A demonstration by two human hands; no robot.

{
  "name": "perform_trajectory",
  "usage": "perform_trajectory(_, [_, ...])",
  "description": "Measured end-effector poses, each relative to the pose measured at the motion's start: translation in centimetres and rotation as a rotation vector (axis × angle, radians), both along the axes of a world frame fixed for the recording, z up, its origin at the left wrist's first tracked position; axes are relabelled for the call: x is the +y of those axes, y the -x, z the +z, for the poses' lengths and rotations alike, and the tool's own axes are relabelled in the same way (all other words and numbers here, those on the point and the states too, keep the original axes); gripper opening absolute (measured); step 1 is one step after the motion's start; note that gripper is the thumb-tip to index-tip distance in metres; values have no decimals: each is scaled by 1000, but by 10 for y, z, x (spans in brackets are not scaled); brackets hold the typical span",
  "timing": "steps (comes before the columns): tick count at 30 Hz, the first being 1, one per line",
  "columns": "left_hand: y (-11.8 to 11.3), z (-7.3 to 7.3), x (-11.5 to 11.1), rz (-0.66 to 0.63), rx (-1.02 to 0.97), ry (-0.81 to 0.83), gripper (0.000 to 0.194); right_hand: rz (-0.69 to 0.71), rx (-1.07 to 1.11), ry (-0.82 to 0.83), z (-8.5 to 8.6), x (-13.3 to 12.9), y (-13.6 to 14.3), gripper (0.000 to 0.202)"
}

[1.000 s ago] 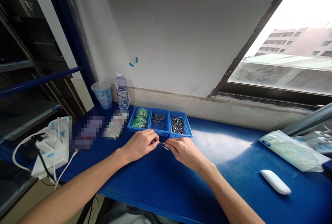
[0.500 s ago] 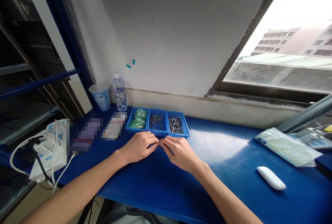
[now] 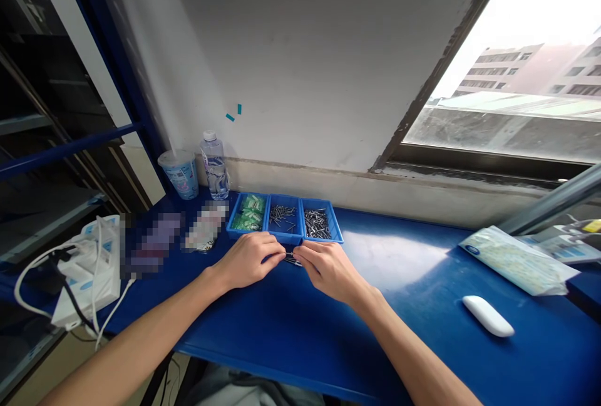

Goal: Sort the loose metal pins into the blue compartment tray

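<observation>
My left hand and my right hand meet just in front of the blue bins, fingertips pinched. Between them stretches a thin metal pin, and both hands grip it; its ends are hidden by fingers. Several more slim metal pieces show just below it, close to the right fingertips; whether they are held or lie on the table, I cannot tell. Behind the hands, the middle bin holds scattered dark metal pins. Its right neighbour is fuller of short metal pieces, and the left bin contains green-and-clear small packets.
On the blue table, a water bottle and a paper cup stand at the back left. A power strip with white cables lies at the left. To the right are a white oval case and a flat plastic packet.
The fingertips have drawn slightly apart, so the thin pin between them shows more. Slim metal pieces have come into sight below it. The view has shifted a little.
</observation>
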State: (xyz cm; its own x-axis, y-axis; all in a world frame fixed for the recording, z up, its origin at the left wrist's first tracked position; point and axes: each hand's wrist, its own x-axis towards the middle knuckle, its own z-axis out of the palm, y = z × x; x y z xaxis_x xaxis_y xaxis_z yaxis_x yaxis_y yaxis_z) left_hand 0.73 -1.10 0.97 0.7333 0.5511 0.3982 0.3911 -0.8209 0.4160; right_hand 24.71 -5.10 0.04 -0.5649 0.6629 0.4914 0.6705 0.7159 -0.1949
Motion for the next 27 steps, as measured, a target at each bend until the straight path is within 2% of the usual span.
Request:
perform_trajectory(5, [2, 0, 1, 6, -38, 22, 20, 17, 118, -148, -1, 1, 1, 27])
perform_trajectory(8, [1, -2, 1, 4, -41, 12, 20, 10, 136, -198, -1, -1, 6, 29])
perform_trajectory(14, [-4, -6, -4, -48, -34, -73, 21, -25, 86, -100, -3, -6, 15, 37])
perform_trajectory(18, [-7, -6, -7, -23, -113, -134, 20, -48, 153, 10, -3, -4, 15, 45])
perform_trajectory(27, [-3, -1, -6, 50, -171, -71, 23, 20, 389, -73, 4, 1, 9, 26])
